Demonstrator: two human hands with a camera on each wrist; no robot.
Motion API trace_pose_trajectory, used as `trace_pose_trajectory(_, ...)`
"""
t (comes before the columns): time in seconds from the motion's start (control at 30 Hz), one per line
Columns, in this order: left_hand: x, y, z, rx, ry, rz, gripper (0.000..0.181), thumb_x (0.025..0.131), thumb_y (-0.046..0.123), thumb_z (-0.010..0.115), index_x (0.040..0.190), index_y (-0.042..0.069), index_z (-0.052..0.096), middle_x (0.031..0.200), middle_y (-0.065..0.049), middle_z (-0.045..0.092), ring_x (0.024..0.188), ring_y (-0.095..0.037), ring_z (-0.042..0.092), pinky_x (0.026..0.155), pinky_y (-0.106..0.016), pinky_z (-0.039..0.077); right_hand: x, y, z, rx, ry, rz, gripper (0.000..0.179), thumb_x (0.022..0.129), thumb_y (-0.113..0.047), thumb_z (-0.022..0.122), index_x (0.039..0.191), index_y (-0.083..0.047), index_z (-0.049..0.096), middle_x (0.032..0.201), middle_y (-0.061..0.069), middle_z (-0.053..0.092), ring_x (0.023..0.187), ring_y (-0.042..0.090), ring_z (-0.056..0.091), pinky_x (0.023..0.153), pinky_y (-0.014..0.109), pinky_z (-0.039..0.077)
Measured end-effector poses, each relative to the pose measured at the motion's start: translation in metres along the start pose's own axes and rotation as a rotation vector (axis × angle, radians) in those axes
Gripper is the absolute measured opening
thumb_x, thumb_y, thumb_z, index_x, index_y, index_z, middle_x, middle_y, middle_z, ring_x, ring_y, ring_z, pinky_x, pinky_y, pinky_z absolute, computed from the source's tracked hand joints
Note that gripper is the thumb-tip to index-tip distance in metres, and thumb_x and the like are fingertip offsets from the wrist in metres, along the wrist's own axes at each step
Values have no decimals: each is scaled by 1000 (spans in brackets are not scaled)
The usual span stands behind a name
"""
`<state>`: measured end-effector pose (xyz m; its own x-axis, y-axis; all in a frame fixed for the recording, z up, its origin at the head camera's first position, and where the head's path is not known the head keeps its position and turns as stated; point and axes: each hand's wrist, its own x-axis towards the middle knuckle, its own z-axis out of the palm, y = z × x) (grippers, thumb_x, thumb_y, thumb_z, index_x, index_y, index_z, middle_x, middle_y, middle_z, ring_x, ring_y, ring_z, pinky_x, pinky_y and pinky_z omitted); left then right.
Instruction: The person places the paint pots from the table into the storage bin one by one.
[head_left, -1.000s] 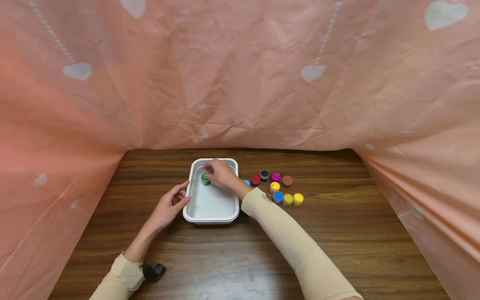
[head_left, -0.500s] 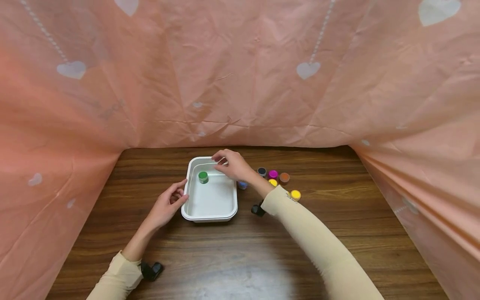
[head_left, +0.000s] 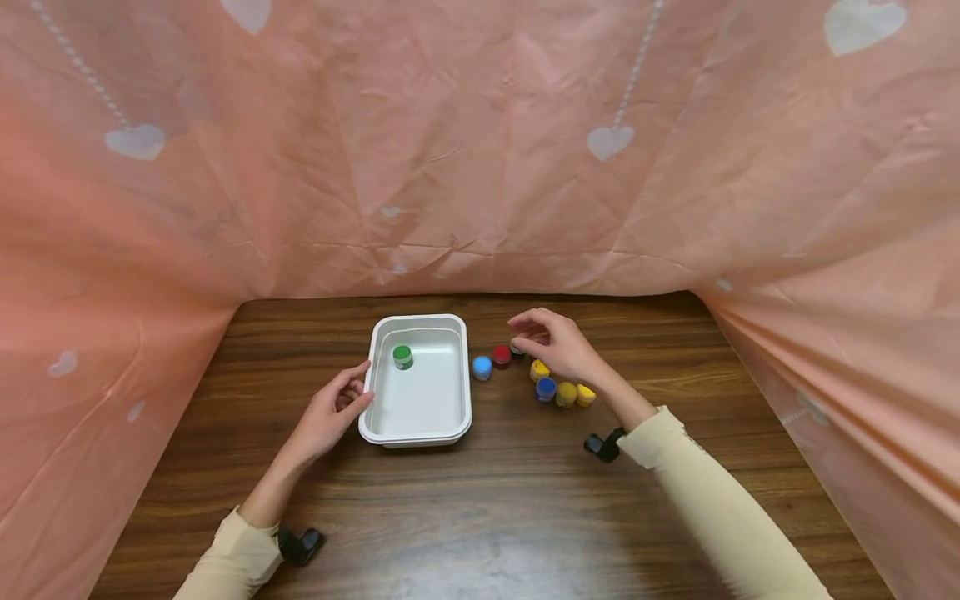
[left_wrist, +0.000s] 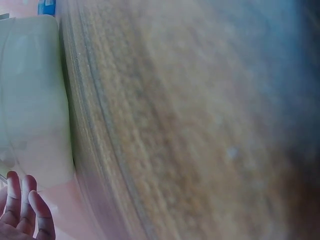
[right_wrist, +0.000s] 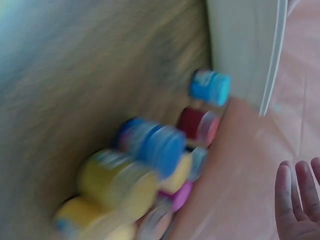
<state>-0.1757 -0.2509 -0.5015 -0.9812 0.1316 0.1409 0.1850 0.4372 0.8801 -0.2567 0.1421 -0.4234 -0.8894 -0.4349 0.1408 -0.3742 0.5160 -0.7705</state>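
A white rectangular tray [head_left: 420,412] sits on the table in the head view, with one green-lidded paint jar [head_left: 402,357] upright inside near its left wall. At the tray's left rim, my left hand [head_left: 330,417] rests its fingertips and thumb, fingers loosely bent. Over the group of jars to the right hovers my right hand [head_left: 562,346], thumb and fingers apart and nothing between them. Beneath and beside it are a black jar [head_left: 517,348], a red jar [head_left: 502,357], a yellow jar [head_left: 539,370] and a dark blue jar [head_left: 545,389]. It hides the jars behind it.
Close to the tray's right side stands a light blue jar [head_left: 482,367]. An olive jar [head_left: 566,394] and another yellow jar [head_left: 586,394] finish the front row. The right wrist view also shows a magenta jar [right_wrist: 177,195]. A pink curtain [head_left: 480,167] surrounds the wooden table [head_left: 450,517].
My right hand has let go of the green jar, leaving it in the tray, and has moved right to above the other jars. The left hand stays at the tray's rim.
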Motion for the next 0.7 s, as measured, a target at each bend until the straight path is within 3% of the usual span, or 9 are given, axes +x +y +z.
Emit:
trace_pose_trajectory(0.23, -2, -1, 0, 6, 9, 25, 50, 101, 11, 67, 147, -3, 52, 105, -15, 61, 91, -7, 59, 76, -20, 49, -39, 30, -24, 6, 25, 114, 31, 103, -16, 66, 131, -4, 66, 128, 20, 68, 114, 35, 67, 97, 48, 56)
trace_pose_trajectory(0.4, -3, -3, -2, 20, 14, 15, 50, 101, 9, 67, 147, -1, 53, 104, -15, 61, 90, -7, 58, 77, -19, 49, -59, 53, -32, -4, 50, 151, 33, 103, -16, 65, 132, 0, 65, 126, 22, 69, 114, 37, 68, 96, 48, 57)
trace_pose_trajectory(0.7, -2, -3, 1, 22, 0, 29, 50, 101, 10, 66, 148, -2, 52, 106, -17, 61, 91, -5, 58, 77, -19, 49, -87, 91, -39, 0, 49, 256, 36, 103, -15, 66, 134, 3, 62, 132, 26, 66, 117, 38, 67, 91, 35, 57)
